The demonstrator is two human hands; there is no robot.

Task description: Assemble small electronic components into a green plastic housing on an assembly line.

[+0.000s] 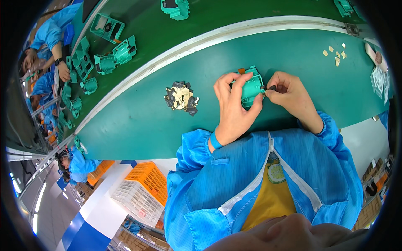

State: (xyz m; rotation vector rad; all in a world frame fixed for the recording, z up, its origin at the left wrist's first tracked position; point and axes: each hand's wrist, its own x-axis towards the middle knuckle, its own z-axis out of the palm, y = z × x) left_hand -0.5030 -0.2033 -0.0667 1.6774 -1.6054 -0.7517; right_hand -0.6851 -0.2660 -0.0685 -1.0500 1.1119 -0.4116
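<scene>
An orange crate (151, 178) and a white crate (137, 201) are sitting at seven o'clock, contents unclear. On the bench (138, 121), the left hand (233, 109) is gripping a green housing (251, 88) at twelve o'clock; the right hand (289, 95) is pinching a small dark part (272, 87) against its edge. A pile of parts (181, 97) is lying at ten o'clock.

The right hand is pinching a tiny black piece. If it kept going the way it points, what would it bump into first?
Most likely the teal plastic housing that the left hand grips. The right hand points its small dark part at that housing's right edge, nearly touching it, though depth is unclear.
</scene>
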